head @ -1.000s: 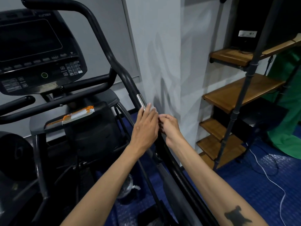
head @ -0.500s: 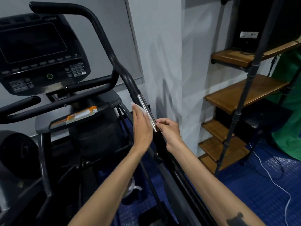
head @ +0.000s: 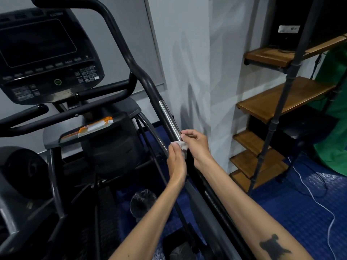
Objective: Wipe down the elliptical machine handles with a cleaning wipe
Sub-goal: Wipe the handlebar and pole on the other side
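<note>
Handle point(head: 169, 119) with wipe point(head: 182, 145) in both gripping hands, wooden shelves point(head: 281, 98) beside.

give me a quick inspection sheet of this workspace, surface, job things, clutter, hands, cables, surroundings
surface: blue textured floor; no table seen
job's things: elliptical handle, black with a chrome section; white cleaning wipe at the chrome's lower end
clutter: orange and white pack on the machine's tray below the console; clear plastic bag on the floor
hands: left hand and right hand both pinch the wipe against the handle
cables: white cable loose across the floor by the shelves
surroundings: grey wall, wooden shelves on black pipe frame, green cloth at far right
</note>
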